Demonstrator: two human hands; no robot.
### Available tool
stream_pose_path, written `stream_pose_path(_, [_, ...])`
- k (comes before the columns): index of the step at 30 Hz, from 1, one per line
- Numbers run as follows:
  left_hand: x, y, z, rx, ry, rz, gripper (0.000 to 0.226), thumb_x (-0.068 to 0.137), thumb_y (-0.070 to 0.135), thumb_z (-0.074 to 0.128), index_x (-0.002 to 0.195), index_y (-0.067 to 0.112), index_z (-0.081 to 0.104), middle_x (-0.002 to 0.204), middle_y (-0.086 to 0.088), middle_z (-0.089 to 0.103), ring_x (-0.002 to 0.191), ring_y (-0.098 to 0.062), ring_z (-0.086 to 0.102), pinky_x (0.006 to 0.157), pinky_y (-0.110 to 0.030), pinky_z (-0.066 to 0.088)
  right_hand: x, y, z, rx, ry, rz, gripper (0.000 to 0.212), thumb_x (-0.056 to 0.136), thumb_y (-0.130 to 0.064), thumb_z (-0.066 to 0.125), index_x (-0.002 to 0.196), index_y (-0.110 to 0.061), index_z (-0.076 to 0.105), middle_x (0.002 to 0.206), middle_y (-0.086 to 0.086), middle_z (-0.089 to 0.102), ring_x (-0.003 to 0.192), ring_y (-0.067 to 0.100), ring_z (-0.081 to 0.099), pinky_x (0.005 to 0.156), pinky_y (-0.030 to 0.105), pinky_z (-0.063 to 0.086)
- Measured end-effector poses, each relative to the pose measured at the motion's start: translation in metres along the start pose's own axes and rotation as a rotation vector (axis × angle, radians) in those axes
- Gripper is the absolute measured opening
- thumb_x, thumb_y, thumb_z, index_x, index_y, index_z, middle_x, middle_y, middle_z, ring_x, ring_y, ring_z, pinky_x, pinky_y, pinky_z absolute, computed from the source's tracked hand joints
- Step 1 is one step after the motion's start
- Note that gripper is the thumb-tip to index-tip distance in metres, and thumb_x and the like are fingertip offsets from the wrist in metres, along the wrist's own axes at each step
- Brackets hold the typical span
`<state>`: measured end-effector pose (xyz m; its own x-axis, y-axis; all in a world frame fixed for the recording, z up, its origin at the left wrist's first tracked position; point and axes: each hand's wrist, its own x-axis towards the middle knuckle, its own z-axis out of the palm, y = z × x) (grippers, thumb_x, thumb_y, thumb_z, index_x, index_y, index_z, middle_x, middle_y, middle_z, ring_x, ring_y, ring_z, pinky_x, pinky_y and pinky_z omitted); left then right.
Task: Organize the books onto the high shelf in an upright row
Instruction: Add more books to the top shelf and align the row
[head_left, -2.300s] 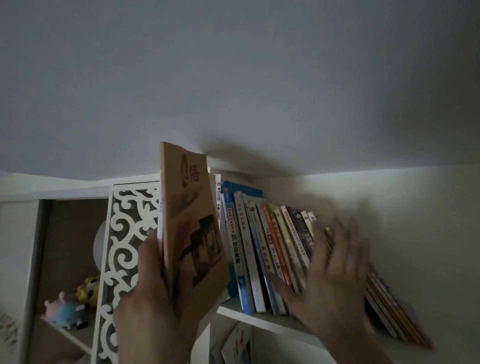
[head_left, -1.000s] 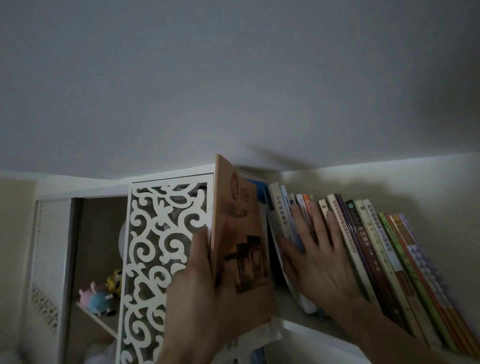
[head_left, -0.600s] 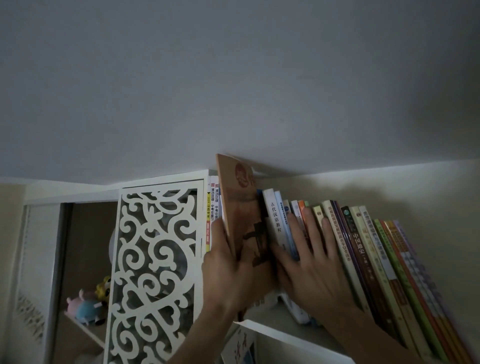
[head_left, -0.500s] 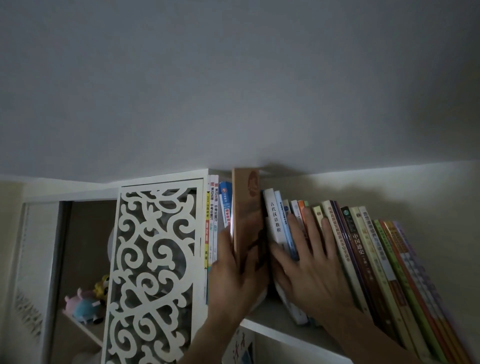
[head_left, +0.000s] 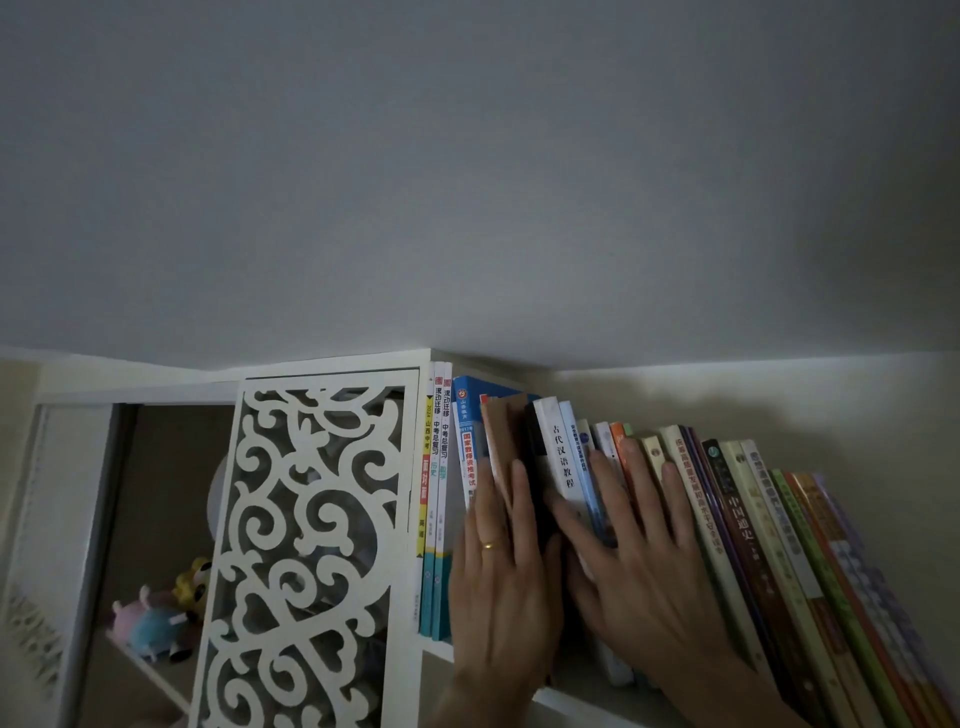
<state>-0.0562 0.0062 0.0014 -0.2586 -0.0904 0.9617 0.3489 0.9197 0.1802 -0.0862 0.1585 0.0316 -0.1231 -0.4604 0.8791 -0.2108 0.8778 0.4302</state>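
High shelf | tan book, held aloft seconds ago, now slotted upright under left hand, flat-fingered, pressing | right hand just beside, splayed, bracing leaning row | insertion judged nearly done.

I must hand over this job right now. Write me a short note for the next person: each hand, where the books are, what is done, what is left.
Left hand: flat, fingers on the spine of the brown book, pushing it into the row; it has no grip around it.
Right hand: spread flat on the spines to the right, holding the white-spined book and its neighbours aside.
Books: all on the high shelf. The brown book sits between the blue book and the white-spined one, nearly in.
Done: the row is filled.
Left: seat the brown book fully; the right-end books lean and need to be straightened.
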Motion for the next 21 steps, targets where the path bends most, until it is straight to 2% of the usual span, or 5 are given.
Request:
stream_pose_path(2, [0.003,-0.010,0.007,0.046,0.088,0.074,0.070,0.105,0.043,0.038,0.163,0.008,0.019,0.171,-0.021,0.006,0.158,-0.033,0.014,0.125,-0.046,0.023,0.002,-0.002,-0.001,0.003,0.008,0.021,0.073,0.090,-0.050,0.057,0.157,-0.028,0.035,0.165,0.021,0.022,0.153,0.044,0.012,0.119,0.065,0.019])
stream_pose_path(6, [0.007,-0.020,0.009,0.017,0.118,0.128,0.078,0.102,0.042,0.046,0.161,-0.001,0.017,0.171,-0.017,0.006,0.159,-0.029,0.010,0.129,-0.042,0.011,0.005,-0.010,-0.001,-0.015,0.006,0.089,0.080,0.095,-0.052,0.050,0.160,-0.016,0.023,0.168,0.018,0.012,0.155,0.039,0.011,0.120,0.062,0.021])
stream_pose_path(13, [0.028,-0.056,0.023,0.051,0.025,0.257,0.061,0.104,0.028,0.034,0.158,0.001,0.030,0.171,-0.012,0.016,0.158,-0.028,0.015,0.122,-0.053,0.032,0.025,-0.048,0.009,-0.028,-0.037,0.187,0.075,0.101,-0.053,0.042,0.161,-0.014,0.019,0.169,0.015,0.009,0.156,0.035,0.008,0.122,0.062,0.016])
stream_pose_path(18, [0.025,-0.066,0.004,-0.032,-0.056,0.322,0.060,0.106,0.025,0.031,0.160,0.000,0.022,0.172,-0.012,0.011,0.159,-0.029,0.009,0.123,-0.056,0.028,0.033,-0.063,-0.009,0.085,-0.148,0.179,0.068,0.104,-0.049,0.030,0.161,-0.014,0.018,0.170,0.013,0.007,0.157,0.033,0.005,0.121,0.062,0.018])
stream_pose_path(21, [0.008,-0.059,-0.008,-0.226,-0.067,0.315,0.059,0.108,0.024,0.029,0.160,-0.003,0.018,0.172,-0.014,0.010,0.159,-0.033,0.010,0.123,-0.059,0.026,0.017,-0.053,-0.039,0.233,-0.074,0.175,0.064,0.103,-0.040,0.036,0.160,-0.012,0.025,0.169,0.012,0.011,0.157,0.028,0.010,0.124,0.053,0.020])
